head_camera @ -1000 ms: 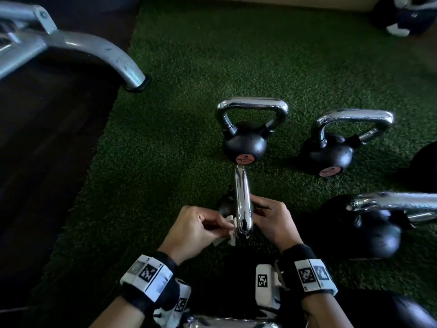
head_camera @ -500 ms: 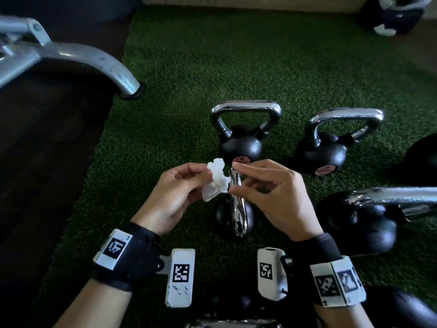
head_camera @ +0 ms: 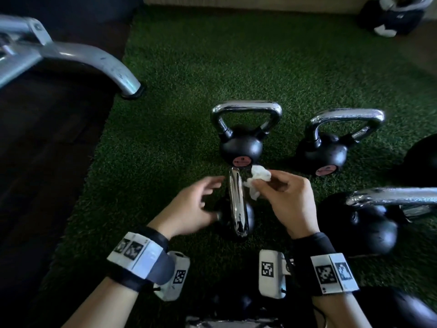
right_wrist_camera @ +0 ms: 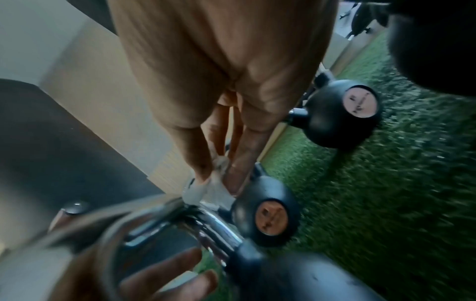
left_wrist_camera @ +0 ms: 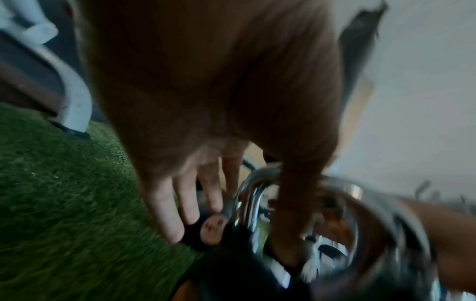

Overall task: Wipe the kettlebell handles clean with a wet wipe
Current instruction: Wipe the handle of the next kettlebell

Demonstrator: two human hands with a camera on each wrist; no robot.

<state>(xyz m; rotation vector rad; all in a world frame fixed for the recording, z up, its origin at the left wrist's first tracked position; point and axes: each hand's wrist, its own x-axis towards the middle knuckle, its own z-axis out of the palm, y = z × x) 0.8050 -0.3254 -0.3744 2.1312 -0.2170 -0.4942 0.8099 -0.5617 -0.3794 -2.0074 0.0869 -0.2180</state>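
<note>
A small black kettlebell stands on the turf between my hands, its chrome handle (head_camera: 237, 201) seen end-on. My right hand (head_camera: 281, 195) pinches a crumpled white wet wipe (head_camera: 331, 174) just right of the handle's far end; the right wrist view shows the wet wipe (right_wrist_camera: 208, 188) pinched between thumb and fingers above the chrome handle (right_wrist_camera: 216, 226). My left hand (head_camera: 196, 204) hovers left of the handle with fingers spread and holds nothing. In the left wrist view the fingers (left_wrist_camera: 177, 207) hang straight beside the chrome handle (left_wrist_camera: 251, 195).
Two more kettlebells (head_camera: 241, 140) (head_camera: 331, 147) stand behind on the green turf (head_camera: 189, 67), a larger one (head_camera: 369, 218) at the right. A grey metal machine leg (head_camera: 94, 62) ends at the turf's left edge. Dark floor lies left.
The wipe has passed from my left hand to my right hand. My left hand let go and dropped back to the left of the handle with its fingers spread.
</note>
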